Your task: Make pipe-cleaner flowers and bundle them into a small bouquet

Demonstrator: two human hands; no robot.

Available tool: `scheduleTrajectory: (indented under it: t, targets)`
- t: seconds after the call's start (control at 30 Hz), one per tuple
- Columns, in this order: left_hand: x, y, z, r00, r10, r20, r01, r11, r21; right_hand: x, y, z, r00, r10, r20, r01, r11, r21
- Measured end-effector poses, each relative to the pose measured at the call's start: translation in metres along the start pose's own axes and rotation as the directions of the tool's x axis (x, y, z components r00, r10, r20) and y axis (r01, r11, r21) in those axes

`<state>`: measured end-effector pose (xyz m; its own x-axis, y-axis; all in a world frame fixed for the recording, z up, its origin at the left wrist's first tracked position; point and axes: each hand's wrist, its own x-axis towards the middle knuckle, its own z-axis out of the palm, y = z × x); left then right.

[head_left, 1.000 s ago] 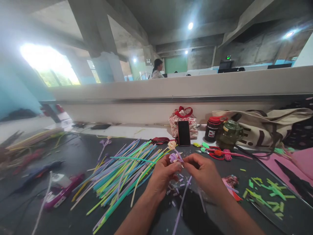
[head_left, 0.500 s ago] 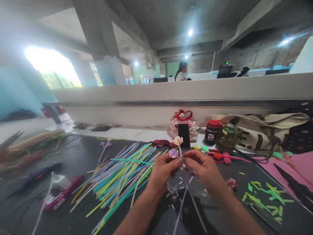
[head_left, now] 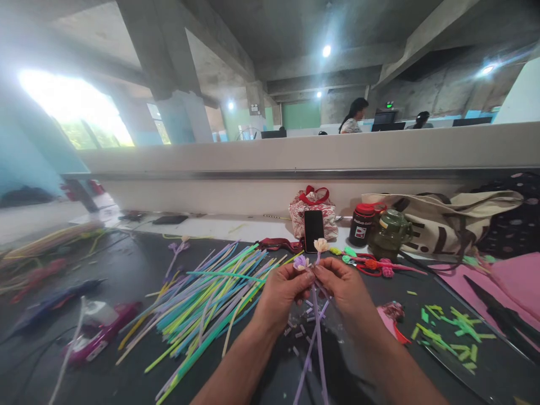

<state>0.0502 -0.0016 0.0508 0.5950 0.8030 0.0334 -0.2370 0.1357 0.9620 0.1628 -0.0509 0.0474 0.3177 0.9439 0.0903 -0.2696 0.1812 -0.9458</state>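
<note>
On my feed, cream flower (head_left: 321,245) sits farther R of purple flower (head_left: 301,262) vs before; 2 total, L hand (head_left: 282,293) & R hand (head_left: 346,288) pinching stems (head_left: 318,337).

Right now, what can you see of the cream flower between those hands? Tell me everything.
The cream flower has a small, clustered head of several petals, seemingly soft and fuzzy, on a thin lilac stem. It stands nearly upright, its stem running down to the pinched fingertips of the right hand. In this view its head overlaps the phone behind, and a purple flower sits beside it at the left hand. The fingers hide how its stem continues below.
</note>
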Motion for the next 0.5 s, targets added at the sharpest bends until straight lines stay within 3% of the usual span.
scheduleTrajectory:
  t: [0.2,0.5]
  targets:
    - [-0.001,0.002,0.002,0.999,0.028,-0.018,-0.026,0.998,0.063,0.000,0.006,0.004,0.993,-0.055,-0.103,0.057,0.998,0.021]
    - [0.002,-0.009,0.003,0.995,-0.092,-0.038,0.090,0.995,-0.049,0.000,0.013,0.004,0.980,-0.070,-0.188,0.077,0.997,0.027]
